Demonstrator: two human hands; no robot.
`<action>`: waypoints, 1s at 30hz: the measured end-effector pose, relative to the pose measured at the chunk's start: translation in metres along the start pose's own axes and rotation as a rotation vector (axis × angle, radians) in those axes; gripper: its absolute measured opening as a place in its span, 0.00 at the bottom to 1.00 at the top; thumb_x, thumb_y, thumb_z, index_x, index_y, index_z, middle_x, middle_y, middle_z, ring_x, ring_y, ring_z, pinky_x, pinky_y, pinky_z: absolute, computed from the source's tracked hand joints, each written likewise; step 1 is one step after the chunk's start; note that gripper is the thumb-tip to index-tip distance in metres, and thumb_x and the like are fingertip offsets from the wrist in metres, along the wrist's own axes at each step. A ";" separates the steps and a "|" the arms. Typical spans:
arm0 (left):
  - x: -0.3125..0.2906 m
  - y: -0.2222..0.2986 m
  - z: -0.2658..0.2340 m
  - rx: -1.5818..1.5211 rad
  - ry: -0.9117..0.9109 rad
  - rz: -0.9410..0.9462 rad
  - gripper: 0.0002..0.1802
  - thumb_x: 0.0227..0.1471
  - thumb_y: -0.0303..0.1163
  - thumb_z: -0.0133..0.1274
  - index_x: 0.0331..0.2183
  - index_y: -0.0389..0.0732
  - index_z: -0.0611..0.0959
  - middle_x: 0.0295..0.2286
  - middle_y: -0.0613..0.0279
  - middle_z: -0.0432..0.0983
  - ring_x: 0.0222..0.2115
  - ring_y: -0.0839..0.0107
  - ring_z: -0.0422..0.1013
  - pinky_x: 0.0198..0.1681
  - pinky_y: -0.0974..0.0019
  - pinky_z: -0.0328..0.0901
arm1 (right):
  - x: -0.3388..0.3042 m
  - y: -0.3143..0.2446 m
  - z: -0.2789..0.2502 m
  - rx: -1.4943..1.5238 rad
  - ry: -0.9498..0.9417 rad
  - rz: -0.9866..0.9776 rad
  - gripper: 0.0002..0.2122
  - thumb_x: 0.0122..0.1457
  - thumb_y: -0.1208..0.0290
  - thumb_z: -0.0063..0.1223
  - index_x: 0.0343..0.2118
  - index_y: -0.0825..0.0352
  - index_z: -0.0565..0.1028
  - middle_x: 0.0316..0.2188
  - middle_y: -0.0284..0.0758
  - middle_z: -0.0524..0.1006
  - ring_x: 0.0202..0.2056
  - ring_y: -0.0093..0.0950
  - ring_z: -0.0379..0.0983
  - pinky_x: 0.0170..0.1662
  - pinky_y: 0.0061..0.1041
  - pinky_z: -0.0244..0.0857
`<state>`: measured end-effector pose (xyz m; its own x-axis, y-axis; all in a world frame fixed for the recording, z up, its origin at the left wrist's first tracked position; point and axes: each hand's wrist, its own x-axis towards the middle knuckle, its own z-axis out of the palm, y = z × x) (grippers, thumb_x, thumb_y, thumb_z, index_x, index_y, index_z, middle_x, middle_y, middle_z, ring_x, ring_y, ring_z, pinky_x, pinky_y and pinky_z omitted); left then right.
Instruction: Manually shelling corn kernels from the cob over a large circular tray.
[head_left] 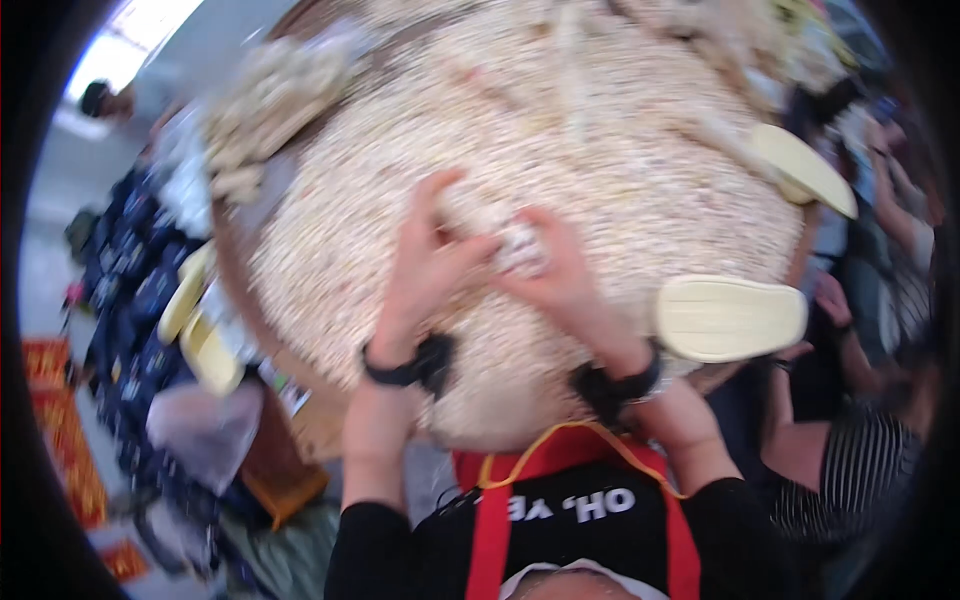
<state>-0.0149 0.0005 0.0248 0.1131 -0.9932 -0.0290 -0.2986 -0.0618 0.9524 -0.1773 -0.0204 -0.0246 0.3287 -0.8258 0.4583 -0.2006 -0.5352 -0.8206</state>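
Note:
Small pale pieces like kernels or cloves form a wide heap [620,180] on a large round tray or table with a brown rim [238,275]. Over the near middle of this heap, my left hand [425,255] has its thumb and forefinger curved well apart, with nothing plain between them. Close beside it, my right hand [565,270] curls round a few whiter pieces [521,247]. The two thumbs almost meet. Motion blur hides the exact kind of the pieces and the finer finger contacts. Black bands circle both wrists.
Ridged cream oblong panels [731,319] stand at the right rim, with similar ones [212,350] at left. A bag of pale material [275,100] lies at the far left. Other people's arms [850,350] are at right. A translucent bag [210,425] hangs lower left.

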 end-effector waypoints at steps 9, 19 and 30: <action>-0.008 -0.016 -0.003 -0.188 -0.033 0.265 0.35 0.40 0.17 0.50 0.52 0.38 0.60 0.42 0.60 0.62 0.37 0.72 0.65 0.38 0.70 0.65 | 0.004 -0.016 -0.016 0.118 -0.416 0.546 0.32 0.38 0.53 0.61 0.46 0.67 0.66 0.35 0.46 0.73 0.39 0.40 0.70 0.41 0.33 0.62; -0.004 -0.011 0.001 0.119 -0.002 0.366 0.08 0.49 0.23 0.46 0.34 0.34 0.76 0.49 0.53 0.56 0.33 0.75 0.65 0.30 0.76 0.63 | 0.004 -0.020 -0.020 0.198 -0.367 0.585 0.34 0.35 0.54 0.61 0.47 0.68 0.65 0.31 0.45 0.74 0.31 0.36 0.73 0.35 0.29 0.65; 0.001 -0.021 -0.005 0.262 0.059 0.441 0.08 0.52 0.24 0.41 0.31 0.35 0.76 0.48 0.51 0.57 0.42 0.68 0.62 0.34 0.72 0.61 | 0.005 -0.023 -0.017 0.173 -0.393 0.557 0.36 0.35 0.54 0.61 0.47 0.70 0.63 0.31 0.46 0.74 0.32 0.39 0.72 0.35 0.32 0.64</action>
<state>-0.0040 0.0017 0.0063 -0.0260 -0.9236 0.3824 -0.5565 0.3311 0.7620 -0.1872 -0.0155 0.0023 0.5356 -0.8258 -0.1767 -0.2972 0.0115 -0.9548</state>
